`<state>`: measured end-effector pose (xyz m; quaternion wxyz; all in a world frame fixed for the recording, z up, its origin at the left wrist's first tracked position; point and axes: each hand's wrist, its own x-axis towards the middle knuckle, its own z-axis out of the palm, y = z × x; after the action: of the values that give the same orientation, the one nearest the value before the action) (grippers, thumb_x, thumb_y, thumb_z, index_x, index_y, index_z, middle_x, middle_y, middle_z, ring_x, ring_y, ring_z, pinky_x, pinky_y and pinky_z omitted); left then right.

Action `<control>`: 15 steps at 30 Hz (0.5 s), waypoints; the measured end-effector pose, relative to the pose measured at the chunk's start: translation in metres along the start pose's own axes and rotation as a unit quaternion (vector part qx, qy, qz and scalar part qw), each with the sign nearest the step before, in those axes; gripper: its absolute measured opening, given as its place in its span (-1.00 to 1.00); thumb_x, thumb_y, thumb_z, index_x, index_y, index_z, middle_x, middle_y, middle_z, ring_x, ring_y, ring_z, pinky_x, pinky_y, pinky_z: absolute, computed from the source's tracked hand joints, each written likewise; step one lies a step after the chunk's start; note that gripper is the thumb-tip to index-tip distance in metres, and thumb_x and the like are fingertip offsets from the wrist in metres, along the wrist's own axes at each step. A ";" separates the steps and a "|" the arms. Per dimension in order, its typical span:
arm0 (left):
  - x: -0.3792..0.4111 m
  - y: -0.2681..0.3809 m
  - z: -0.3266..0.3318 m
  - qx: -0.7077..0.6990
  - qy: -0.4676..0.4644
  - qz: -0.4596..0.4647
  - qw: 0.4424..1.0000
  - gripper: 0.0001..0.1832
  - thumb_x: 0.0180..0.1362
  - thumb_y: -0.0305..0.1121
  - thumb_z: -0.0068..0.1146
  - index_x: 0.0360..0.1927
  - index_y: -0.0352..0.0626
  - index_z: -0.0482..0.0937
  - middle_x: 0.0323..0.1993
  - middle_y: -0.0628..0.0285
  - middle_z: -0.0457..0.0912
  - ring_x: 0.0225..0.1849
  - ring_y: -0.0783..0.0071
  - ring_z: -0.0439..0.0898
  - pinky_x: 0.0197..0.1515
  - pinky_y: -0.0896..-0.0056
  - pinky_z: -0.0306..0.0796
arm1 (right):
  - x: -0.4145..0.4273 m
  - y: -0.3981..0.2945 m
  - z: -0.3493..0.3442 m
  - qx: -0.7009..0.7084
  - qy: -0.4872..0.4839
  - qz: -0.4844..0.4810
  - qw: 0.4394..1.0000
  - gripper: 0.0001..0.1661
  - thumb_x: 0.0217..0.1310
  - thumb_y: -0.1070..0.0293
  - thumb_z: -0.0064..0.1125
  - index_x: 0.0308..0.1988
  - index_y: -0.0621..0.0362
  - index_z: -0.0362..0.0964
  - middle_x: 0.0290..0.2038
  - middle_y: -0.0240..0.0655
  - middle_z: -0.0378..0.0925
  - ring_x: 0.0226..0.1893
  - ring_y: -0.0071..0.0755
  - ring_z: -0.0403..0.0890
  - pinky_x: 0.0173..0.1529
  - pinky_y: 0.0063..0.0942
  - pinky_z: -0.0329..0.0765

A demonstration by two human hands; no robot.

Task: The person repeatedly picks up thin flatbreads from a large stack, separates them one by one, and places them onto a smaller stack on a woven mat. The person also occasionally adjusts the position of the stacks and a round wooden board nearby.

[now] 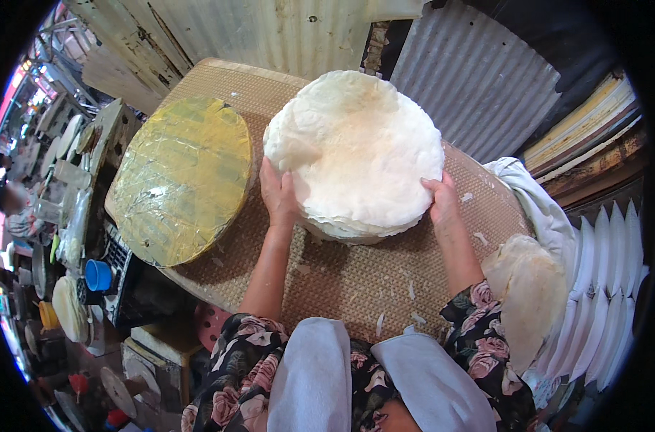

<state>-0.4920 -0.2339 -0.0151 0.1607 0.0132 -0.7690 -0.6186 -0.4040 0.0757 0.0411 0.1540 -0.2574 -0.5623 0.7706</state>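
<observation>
A thick stack of round, thin white flatbread sheets (354,156) lies before me on a wicker-patterned tabletop (327,281). My left hand (278,191) presses against the stack's left side, thumb near the edge. On the right side my right hand (441,195) grips the rim, its thumb over the top sheet. Both palms and some fingers are partly hidden by the stack. Left of it, apart from my hand, rests a large round board or lid covered in yellowish tape (184,181). Small white scraps (380,325) are scattered on the tabletop.
Corrugated metal sheets (478,81) stand behind the tabletop. At right are more flatbreads (527,291), a white cloth (543,202) and stacked white packets (603,291). A blue plastic container (97,275) sits at left, below cluttered shelving. Another person (22,208) is at far left.
</observation>
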 end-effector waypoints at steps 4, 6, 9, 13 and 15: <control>0.003 0.004 -0.008 0.042 -0.022 0.003 0.999 -0.35 0.08 -0.49 -0.02 0.27 -0.41 0.12 0.25 -0.19 0.20 0.30 -0.06 0.17 0.32 0.16 0.04 | -0.003 -0.001 0.000 -0.002 -0.004 0.000 1.000 -0.28 -0.15 0.68 0.03 0.14 0.34 0.17 0.02 -0.07 0.43 0.04 -0.12 0.46 0.17 -0.26 0.38; -0.003 0.028 -0.011 0.171 0.036 0.107 0.979 -0.42 0.09 -0.52 -0.02 0.25 -0.31 0.22 0.25 -0.11 0.24 0.31 0.02 0.19 0.32 0.11 0.03 | -0.007 -0.006 0.000 -0.003 0.009 0.003 1.000 -0.26 -0.16 0.68 0.04 0.15 0.33 0.17 0.05 -0.08 0.41 0.05 -0.13 0.45 0.18 -0.27 0.36; -0.019 0.072 -0.022 0.237 -0.099 0.252 0.933 -0.48 0.11 -0.46 0.05 0.20 -0.19 0.32 0.22 -0.04 0.30 0.31 0.10 0.21 0.29 0.11 0.05 | -0.011 -0.017 -0.005 -0.121 -0.031 -0.004 0.992 -0.27 -0.09 0.57 0.14 0.16 0.35 0.15 0.09 -0.02 0.36 0.10 -0.05 0.39 0.20 -0.24 0.31; -0.036 0.088 -0.032 0.288 -0.271 0.310 0.865 -0.50 0.09 -0.18 0.15 0.10 -0.13 0.43 0.16 0.01 0.37 0.31 0.12 0.20 0.28 0.08 0.03 | -0.001 -0.042 -0.003 -0.608 0.043 -0.326 0.723 -0.24 -0.02 0.33 0.26 0.16 0.32 0.17 0.14 0.04 0.28 0.17 0.02 0.29 0.26 -0.17 0.19; -0.039 0.065 -0.038 0.310 -0.285 0.259 0.869 -0.51 0.09 -0.14 0.14 0.07 -0.14 0.45 0.16 0.00 0.37 0.31 0.12 0.20 0.28 0.05 0.01 | 0.014 -0.058 0.021 -0.632 -0.016 -0.428 0.645 -0.22 0.00 0.22 0.28 0.17 0.28 0.17 0.16 0.03 0.26 0.20 0.03 0.25 0.28 -0.14 0.14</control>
<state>-0.4332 -0.2459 0.0445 0.0762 -0.3142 -0.9094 -0.2617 -0.4308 0.0848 0.0979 0.2576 -0.0100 -0.9629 0.0802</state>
